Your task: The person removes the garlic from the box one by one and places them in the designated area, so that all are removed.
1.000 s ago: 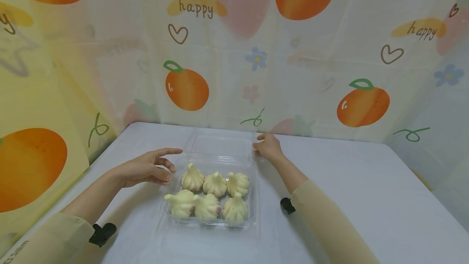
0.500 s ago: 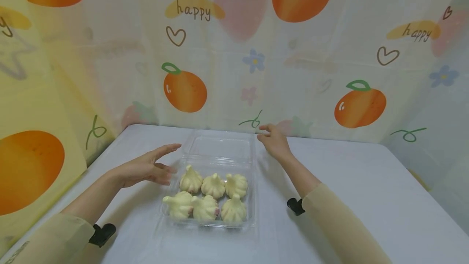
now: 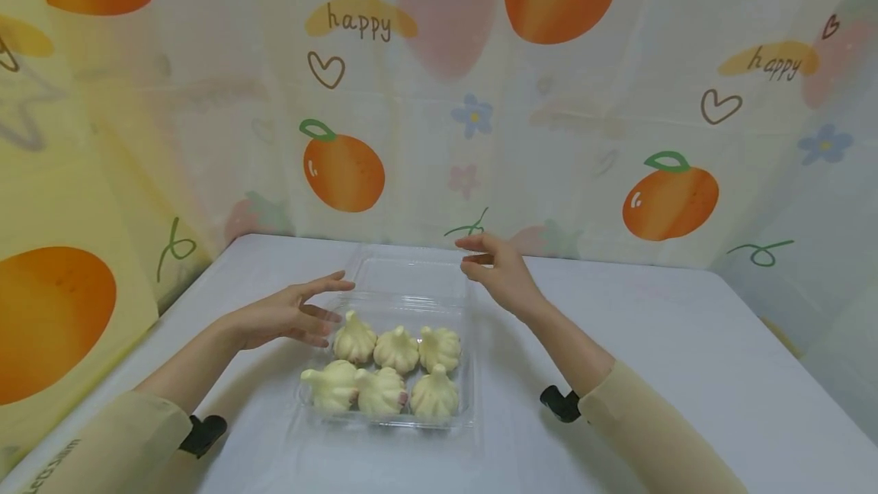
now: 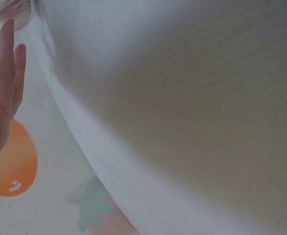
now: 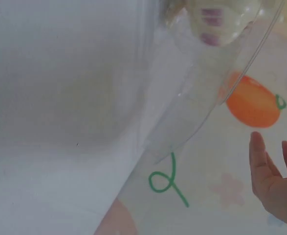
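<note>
A clear plastic clamshell box (image 3: 469,395) stands on the table in the head view, its see-through lid (image 3: 411,277) folded back behind it. Inside sit two rows of pale garlic bulbs (image 3: 434,395), one of which shows purple marks (image 5: 211,17) in the right wrist view. By the box's left side my left hand (image 3: 284,317) is spread with loosely extended fingers; whether they touch the plastic, I cannot tell. My right hand (image 3: 506,277) hovers at the lid's right edge, fingers slightly bent and apart, with nothing seen between them.
A white-covered table (image 3: 617,341) carries the box. Behind it and at the sides hang curtains (image 3: 425,158) printed with oranges, hearts and flowers. Black straps (image 3: 561,404) hang below both sleeves.
My right hand moved away from the lid's edge, up and to the right, then came back left over it. My left hand shifted slightly right, towards the box. The lid stays folded back.
</note>
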`<state>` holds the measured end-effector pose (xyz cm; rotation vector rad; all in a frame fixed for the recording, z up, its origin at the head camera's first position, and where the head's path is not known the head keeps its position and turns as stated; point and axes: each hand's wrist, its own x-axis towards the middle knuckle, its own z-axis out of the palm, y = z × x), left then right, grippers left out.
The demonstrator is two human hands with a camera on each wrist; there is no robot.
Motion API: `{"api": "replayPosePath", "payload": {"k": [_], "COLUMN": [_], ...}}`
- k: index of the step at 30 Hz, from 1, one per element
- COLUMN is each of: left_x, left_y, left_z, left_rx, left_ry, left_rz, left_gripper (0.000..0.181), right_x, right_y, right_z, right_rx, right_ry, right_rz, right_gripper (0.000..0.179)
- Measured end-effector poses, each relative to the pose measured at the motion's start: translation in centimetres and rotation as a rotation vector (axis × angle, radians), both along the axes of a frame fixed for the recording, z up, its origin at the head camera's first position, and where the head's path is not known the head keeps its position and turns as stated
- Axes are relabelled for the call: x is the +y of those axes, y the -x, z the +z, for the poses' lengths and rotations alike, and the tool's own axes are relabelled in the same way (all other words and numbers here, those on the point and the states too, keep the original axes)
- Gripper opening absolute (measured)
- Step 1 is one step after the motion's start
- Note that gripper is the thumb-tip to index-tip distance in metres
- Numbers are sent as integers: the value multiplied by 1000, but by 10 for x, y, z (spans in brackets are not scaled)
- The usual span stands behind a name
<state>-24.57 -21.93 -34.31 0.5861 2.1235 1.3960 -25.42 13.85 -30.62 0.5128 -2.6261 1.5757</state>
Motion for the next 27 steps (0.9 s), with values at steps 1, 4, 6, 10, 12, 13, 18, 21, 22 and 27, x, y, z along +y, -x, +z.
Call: {"api": "replayPosePath", "payload": {"k": [1,4,6,10,12,13,18,21,22,27], "left_x": [0,0,-1,-2,-3,-3,-2,-2,-3,-4], "left_y": [0,0,0,1,2,1,1,1,1,0], "left_z": [0,-2,-3,-6,-7,-7,-6,-6,-7,-7], "left_rx": [2,-7,-14,-10,-13,-13,-14,-13,-15,-21], "left_ry": [1,3,-2,-13,-16,-17,-17,-14,-14,-16], "left_rz": [-4,-4,-6,-10,-9,-9,-14,-18,-20,-22], "left_gripper": [75,75,76,76,76,75,75,75,75,74], "right_x": [-1,-3,-5,-8,-10,-11,-12,-11,-11,-9], "right_y": [-3,-12,-17,-26,-30,-32,-39,-43,-45,-49], "right_z": [0,2,3,3,3,2,-1,-2,-2,-5], "right_rx": [-5,-25,-36,-54,-61,-61,-79,-124,-139,-198], "right_ry": [2,20,27,21,7,0,-18,-43,-56,-124], "right_rz": [25,109,161,251,291,314,446,515,535,613], "right_gripper": [37,35,34,33,32,31,27,27,27,32]}}
